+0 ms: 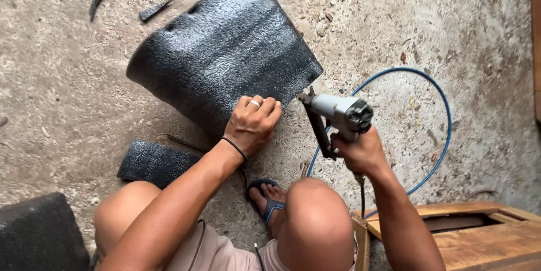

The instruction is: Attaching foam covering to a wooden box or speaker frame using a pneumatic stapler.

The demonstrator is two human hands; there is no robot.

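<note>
A curved panel covered in black textured vinyl [225, 51] lies on the concrete floor. My left hand [252, 123], with a ring and a thin wristband, presses down on the panel's near edge, fingers curled over it. My right hand [360, 150] grips the handle of a grey pneumatic staple gun [335, 116]. The gun's nose points at the panel's lower right corner, just beside my left fingers. A blue air hose [437, 88] loops from the gun across the floor to the right.
A smaller black vinyl piece [155, 161] lies under my left forearm. A dark padded block [39, 234] sits at the lower left. A wooden frame [479, 231] is at the lower right. Black scraps [152, 10] lie at the top left. My knees and sandalled foot [267, 198] are below.
</note>
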